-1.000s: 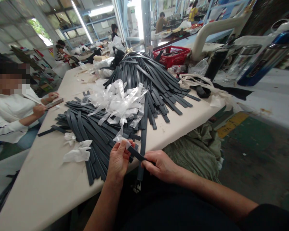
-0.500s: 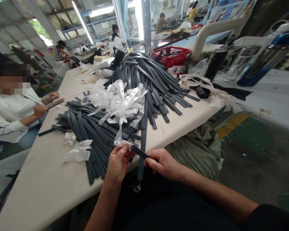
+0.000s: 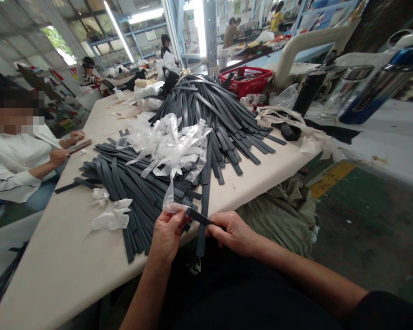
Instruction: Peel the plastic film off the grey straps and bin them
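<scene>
My right hand (image 3: 232, 233) is closed around a dark grey strap (image 3: 200, 217), whose end points left. My left hand (image 3: 168, 231) pinches a clear plastic sleeve (image 3: 171, 204) at that end of the strap. Whether the strap's tip lies inside the sleeve is hidden by my fingers. Just beyond my hands, a heap of white translucent plastic sleeves (image 3: 174, 144) rests on the straps. One pile of dark straps (image 3: 137, 183) fans out to the left, and a bigger bundle of straps (image 3: 213, 110) lies farther back.
The beige table (image 3: 55, 256) stretches left and away. Loose sleeves (image 3: 112, 215) lie near its front. Across it sits a person (image 3: 13, 160) holding a phone-like object. A red basket (image 3: 248, 82) and bottles (image 3: 382, 87) stand to the back right. A green sack (image 3: 282, 215) lies below.
My left fingers have shifted slightly left and down along the sleeve. My right hand keeps its hold on the strap almost unmoved.
</scene>
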Tool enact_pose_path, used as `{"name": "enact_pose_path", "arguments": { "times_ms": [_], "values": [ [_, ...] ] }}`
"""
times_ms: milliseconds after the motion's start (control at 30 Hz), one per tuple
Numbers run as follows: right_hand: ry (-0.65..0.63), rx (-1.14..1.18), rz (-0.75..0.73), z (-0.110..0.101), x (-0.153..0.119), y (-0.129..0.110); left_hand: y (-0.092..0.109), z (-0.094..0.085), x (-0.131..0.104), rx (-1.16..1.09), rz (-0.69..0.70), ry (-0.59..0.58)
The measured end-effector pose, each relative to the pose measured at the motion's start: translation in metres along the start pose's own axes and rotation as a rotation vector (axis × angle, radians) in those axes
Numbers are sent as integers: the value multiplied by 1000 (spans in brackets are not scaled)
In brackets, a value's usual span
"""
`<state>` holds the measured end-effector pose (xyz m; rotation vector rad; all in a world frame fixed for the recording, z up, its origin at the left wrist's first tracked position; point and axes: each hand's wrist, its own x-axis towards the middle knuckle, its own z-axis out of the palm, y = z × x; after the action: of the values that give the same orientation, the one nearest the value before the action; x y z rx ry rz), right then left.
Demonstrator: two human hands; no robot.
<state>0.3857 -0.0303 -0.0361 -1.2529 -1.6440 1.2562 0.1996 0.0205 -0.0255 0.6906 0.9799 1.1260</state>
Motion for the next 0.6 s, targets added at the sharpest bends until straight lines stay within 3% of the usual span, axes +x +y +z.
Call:
{"name": "enact_pose_path", "arguments": {
  "times_ms": [233,600],
  "values": [
    [-12,-62,2,-1,0,0,0,-4,1,-36,-36,-3],
    [-81,-84,-40,-1,9,-31,0,7,-11,-170,-99,44]
  ]
}}
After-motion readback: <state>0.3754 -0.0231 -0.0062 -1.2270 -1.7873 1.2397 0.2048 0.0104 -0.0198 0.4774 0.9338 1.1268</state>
